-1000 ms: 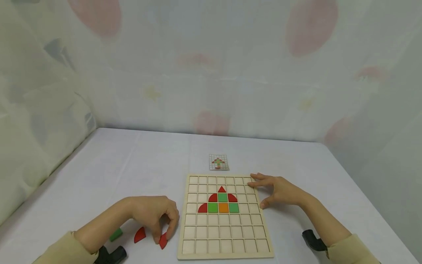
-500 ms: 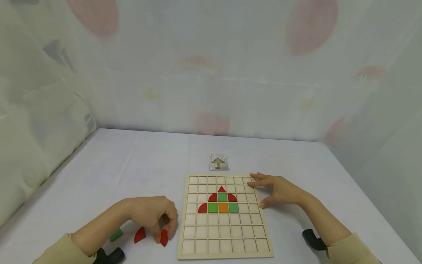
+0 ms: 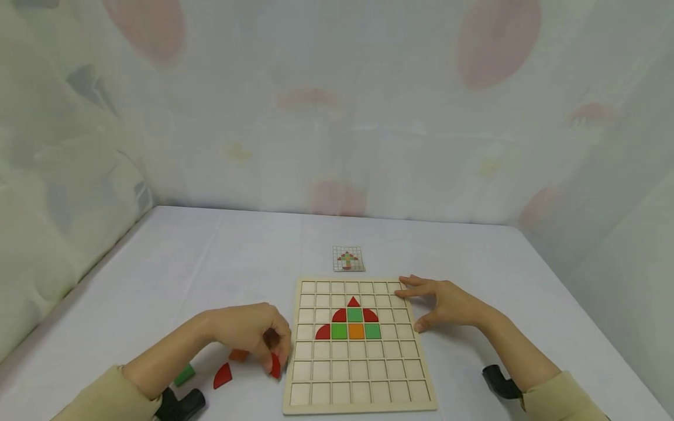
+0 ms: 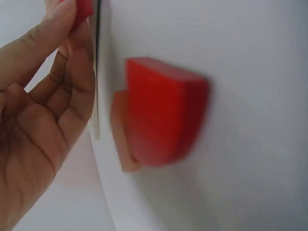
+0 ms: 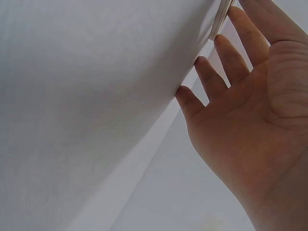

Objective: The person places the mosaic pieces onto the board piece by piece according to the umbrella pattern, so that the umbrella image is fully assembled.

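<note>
My left hand (image 3: 250, 328) pinches a red quarter-circle tile (image 3: 275, 367) between thumb and fingers, right beside the left edge of the wooden grid board (image 3: 347, 372). In the left wrist view that red tile (image 4: 83, 12) shows at the top, between the fingertips. On the board sit several tiles: a red triangle (image 3: 353, 302) on top, red quarter-circles (image 3: 323, 332) at the sides, green squares (image 3: 355, 315) and an orange square (image 3: 356, 331). My right hand (image 3: 441, 301) rests with spread fingers along the board's upper right edge.
Left of the board lie a loose red quarter-circle tile (image 3: 223, 376), an orange tile (image 3: 239, 355) partly behind my left hand, and a green tile (image 3: 184, 375). A small pattern card (image 3: 348, 259) lies beyond the board's far edge. Patterned cloth (image 3: 337, 117) hangs behind the white table.
My left hand has picked up the red quarter-circle tile and moved it slightly right and away, toward the board. The orange tile has come into sight. My right hand has stayed put.
</note>
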The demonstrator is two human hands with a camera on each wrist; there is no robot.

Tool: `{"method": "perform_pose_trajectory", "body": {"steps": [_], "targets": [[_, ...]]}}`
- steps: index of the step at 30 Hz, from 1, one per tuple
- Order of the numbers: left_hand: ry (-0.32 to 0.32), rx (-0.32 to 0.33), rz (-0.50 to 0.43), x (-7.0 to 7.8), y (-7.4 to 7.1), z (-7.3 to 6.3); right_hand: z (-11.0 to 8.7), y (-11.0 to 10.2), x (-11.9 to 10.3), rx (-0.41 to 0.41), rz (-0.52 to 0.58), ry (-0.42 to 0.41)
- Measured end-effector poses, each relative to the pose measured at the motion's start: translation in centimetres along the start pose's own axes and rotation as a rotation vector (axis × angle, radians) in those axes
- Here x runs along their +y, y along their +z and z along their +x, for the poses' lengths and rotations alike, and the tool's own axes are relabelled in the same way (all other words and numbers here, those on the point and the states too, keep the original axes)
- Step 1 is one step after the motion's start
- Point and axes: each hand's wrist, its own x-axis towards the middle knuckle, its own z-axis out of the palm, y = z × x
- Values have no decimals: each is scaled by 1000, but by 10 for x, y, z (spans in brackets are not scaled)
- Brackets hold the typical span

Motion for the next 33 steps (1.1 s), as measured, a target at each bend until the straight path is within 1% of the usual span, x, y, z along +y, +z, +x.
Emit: {"method": "perform_pose_trajectory", "body": {"steps": [3, 5, 7, 13, 17, 20, 23, 27, 31, 33], "targets": [[12, 15, -18, 4, -3, 6, 0, 0, 0, -2, 5, -3], [20, 31, -13, 7, -5, 11, 0, 0, -1, -3, 8, -4], [31, 43, -9, 10, -6, 17, 0, 0, -1, -3, 10, -6], [62, 83, -37, 21, -7, 35, 0, 0, -1, -2, 7, -9], [83, 163, -23, 29, -5, 50, 0, -1, -2, 1, 2, -15], [86, 223, -12, 34, -3, 61, 1, 0, -3, -2, -1, -17], [88, 270, -8, 41, 0, 73, 1, 0, -3, -5, -1, -13], [109, 331, -3, 49, 4, 89, 0, -1, -2, -4, 2, -14], [98, 376, 2, 57, 9, 108, 0, -1, -1, -4, 9, -19], [75, 392, 2, 61, 14, 117, 0, -1, -1, -6, 10, -21]]}}
